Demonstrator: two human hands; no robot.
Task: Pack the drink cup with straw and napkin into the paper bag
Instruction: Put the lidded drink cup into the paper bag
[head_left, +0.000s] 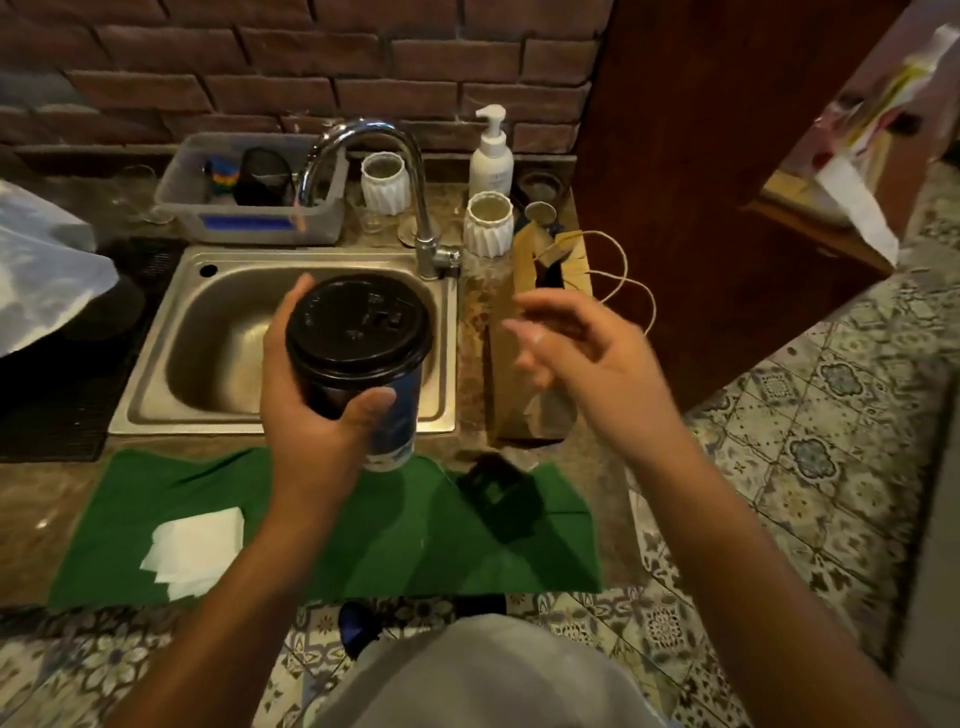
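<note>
The left hand (311, 415) holds the drink cup (363, 364) above the sink (156, 374), its grip wrapped around it. The right hand (587, 353), fingers spread and blurred, hovers over the paper bag (519, 395); the napkins (197, 551) lie on the green cloth (415, 535).

Steel sink (156, 358) with curved faucet (415, 171), soap pump bottle (491, 156), green cloth (415, 530)

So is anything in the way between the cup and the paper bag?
Only the right hand, hovering open over the paper bag, which lies flat beside the sink. The left hand holds the cup.
</note>
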